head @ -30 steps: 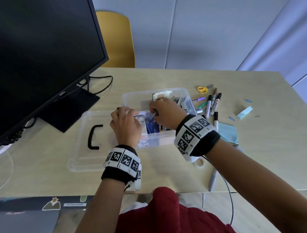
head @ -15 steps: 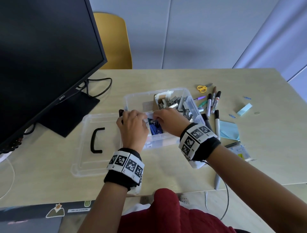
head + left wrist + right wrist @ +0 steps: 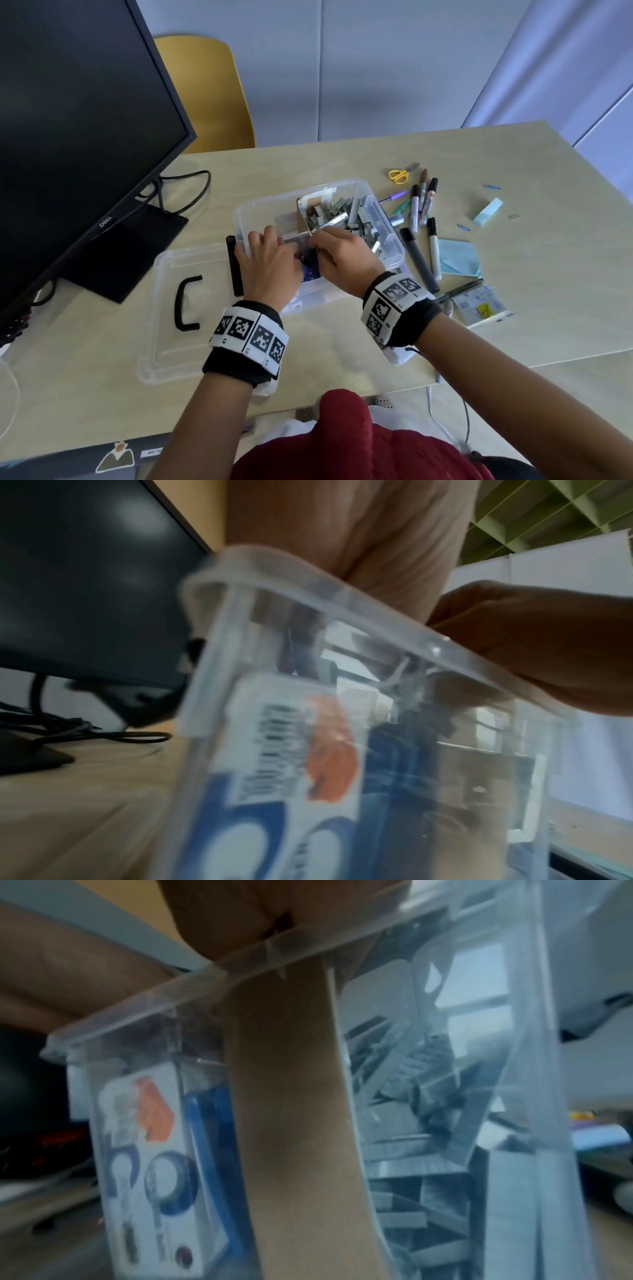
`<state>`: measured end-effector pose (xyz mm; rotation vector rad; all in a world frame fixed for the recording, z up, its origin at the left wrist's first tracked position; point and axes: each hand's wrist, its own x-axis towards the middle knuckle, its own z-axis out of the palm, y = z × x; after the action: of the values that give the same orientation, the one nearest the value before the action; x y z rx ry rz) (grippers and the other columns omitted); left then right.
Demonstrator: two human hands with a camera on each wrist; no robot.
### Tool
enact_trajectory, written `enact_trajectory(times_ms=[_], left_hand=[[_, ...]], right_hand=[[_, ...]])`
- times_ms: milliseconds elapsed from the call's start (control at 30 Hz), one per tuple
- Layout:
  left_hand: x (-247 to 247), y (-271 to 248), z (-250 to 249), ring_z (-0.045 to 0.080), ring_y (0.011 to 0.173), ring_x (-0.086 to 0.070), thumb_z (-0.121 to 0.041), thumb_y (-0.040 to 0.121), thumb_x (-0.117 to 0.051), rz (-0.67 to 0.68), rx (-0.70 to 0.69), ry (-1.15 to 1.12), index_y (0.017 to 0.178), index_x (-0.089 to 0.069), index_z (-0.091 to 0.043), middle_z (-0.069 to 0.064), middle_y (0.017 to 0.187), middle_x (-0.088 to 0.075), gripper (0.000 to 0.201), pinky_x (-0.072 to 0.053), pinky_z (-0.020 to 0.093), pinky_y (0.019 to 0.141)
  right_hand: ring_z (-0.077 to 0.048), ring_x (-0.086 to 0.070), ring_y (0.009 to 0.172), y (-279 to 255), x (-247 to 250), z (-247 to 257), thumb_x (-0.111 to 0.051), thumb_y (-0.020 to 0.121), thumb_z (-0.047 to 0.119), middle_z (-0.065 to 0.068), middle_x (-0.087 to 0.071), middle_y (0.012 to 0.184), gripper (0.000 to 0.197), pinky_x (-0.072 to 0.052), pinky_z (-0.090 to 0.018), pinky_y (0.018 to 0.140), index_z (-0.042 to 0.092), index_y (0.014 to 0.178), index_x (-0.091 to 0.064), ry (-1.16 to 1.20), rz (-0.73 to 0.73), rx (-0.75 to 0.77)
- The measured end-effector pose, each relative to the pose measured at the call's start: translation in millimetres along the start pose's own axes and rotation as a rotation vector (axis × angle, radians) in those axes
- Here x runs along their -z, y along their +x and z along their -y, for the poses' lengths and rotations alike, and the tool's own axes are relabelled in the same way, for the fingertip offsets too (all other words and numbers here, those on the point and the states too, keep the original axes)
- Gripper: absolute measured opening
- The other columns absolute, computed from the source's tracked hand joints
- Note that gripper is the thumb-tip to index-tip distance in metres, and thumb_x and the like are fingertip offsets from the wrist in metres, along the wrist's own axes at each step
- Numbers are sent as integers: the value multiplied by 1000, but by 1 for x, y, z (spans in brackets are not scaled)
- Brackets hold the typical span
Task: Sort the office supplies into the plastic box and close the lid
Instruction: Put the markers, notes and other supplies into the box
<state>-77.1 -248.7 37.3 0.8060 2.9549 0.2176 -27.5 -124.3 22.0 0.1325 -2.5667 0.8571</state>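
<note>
The clear plastic box (image 3: 387, 222) stands open mid-table. Inside it, a cardboard tray (image 3: 303, 219) holds several grey staple strips (image 3: 346, 212). Both hands reach into its near left part. My left hand (image 3: 270, 260) curls its fingers down over a white, blue and orange labelled pack (image 3: 291, 750) that stands against the box's front wall. My right hand (image 3: 342, 257) pinches the tray's near cardboard wall (image 3: 291, 1096). A blue item (image 3: 212, 1137) stands between pack and cardboard. The fingertips are hidden in the head view. The lid (image 3: 164, 342) lies flat to the left.
Several markers (image 3: 419, 205), yellow scissors (image 3: 399, 174), blue sticky notes (image 3: 459, 257), a pale blue eraser (image 3: 488, 211) and a packet (image 3: 479, 305) lie right of the box. A monitor (image 3: 68, 120) with cables stands at the left. A yellow chair (image 3: 212, 96) is behind the table.
My right hand drew back from the box's middle to its near left part, uncovering the staples. The labelled pack went down into the box under my left hand.
</note>
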Motion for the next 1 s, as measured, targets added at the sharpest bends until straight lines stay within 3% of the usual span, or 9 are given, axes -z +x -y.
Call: enact_trajectory(times_ms=[67,200,333,433,533,633,700,833,1000], left_hand=[[2,0,-14,27,116,-36,-17,92,-42,-51,53,-110,115,-61,-20,5,118,-47,30,-24,38,101],[5,3,-60,27,117,-38,-16,92,-42,-168,46,-265,119,-56,-13,8,122,-49,30,-30,38,95],[-5,15,-112,28,118,-43,-25,92,-44,-162,-55,-295,122,-53,-13,11,123,-50,34,-34,40,94],[-20,23,-144,30,118,-43,-35,91,-44,-55,2,-255,128,-44,-13,11,127,-49,42,-35,40,94],[-34,26,-161,30,123,-40,-32,92,-43,-29,50,-181,134,-37,-15,11,132,-46,46,-33,40,98],[-40,28,-166,29,126,-38,-23,93,-41,-78,72,-96,135,-37,-16,11,133,-45,43,-32,40,100],[-40,30,-167,29,124,-39,-20,93,-40,-90,84,-71,134,-38,-16,11,132,-46,41,-32,40,99],[-40,38,-173,29,123,-40,-19,90,-43,-93,114,-55,129,-43,-14,11,130,-46,39,-32,39,98],[-42,41,-175,29,123,-40,-21,90,-43,-103,130,-23,125,-46,-13,12,129,-46,35,-32,39,98]], right_hand=[[-22,-54,64,0,5,-8,-35,73,8,-15,-61,74,31,-46,-29,54,-1,80,-63,69,-134,-81],[-13,-48,70,-3,39,-38,-42,69,-7,-17,-62,78,26,-32,-16,59,-5,80,-65,99,-342,-230],[-19,-53,71,-13,76,-80,-36,68,2,-19,-64,82,33,-38,-23,65,-5,80,-65,52,-402,-390],[-31,-58,80,-26,97,-112,-42,73,-6,-20,-63,91,26,-37,-23,70,-5,87,-65,3,-319,-549],[-35,-57,93,-41,107,-145,-49,81,-3,-19,-59,105,24,-35,-23,73,-3,101,-62,-112,-152,-704],[-35,-45,117,-56,113,-174,-56,82,5,-14,-48,127,43,-36,-33,95,5,125,-51,-227,87,-899],[-34,-37,123,-66,113,-185,-63,80,9,-11,-40,136,57,-33,-38,101,10,133,-41,-267,229,-1006],[-33,-32,123,-78,110,-201,-76,74,19,-9,-37,139,71,-33,-37,98,12,134,-40,-306,409,-1029],[-30,-29,117,-80,112,-207,-80,68,26,-9,-39,127,66,-37,-45,98,13,123,-46,-289,401,-1044]])
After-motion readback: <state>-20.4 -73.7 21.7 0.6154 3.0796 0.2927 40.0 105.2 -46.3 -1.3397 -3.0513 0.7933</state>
